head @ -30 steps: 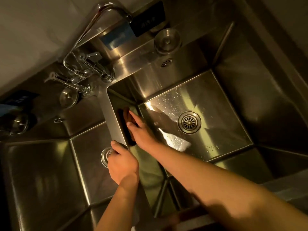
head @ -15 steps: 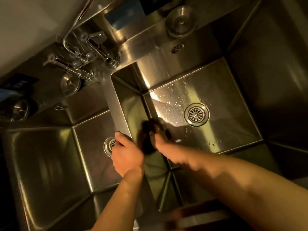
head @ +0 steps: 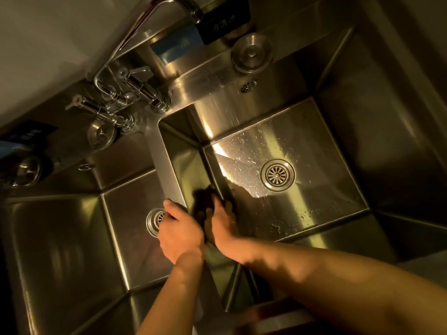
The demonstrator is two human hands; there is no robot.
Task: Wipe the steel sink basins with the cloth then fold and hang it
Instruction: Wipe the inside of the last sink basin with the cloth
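A dark cloth (head: 201, 200) lies bunched against the left wall of the right steel basin (head: 319, 197), close to the floor corner. My right hand (head: 221, 224) holds the cloth and presses it to that wall; its fingertips are lost in the dark fabric. My left hand (head: 180, 232) grips the top of the divider (head: 167, 170) between the two basins, with fingers curled over its edge toward the left basin (head: 125, 238). Water drops speckle the right basin floor around its drain (head: 277, 174).
A chrome faucet with levers (head: 130, 90) stands behind the divider. A round steel stopper (head: 251, 53) sits on the back ledge, and another (head: 101, 136) sits to the left. The left basin's drain (head: 153, 220) shows beside my left hand. A pale wall runs top left.
My right hand has dragged the cloth down the basin's left wall toward me, from high on the wall to near the floor corner. My left hand stayed on the divider.
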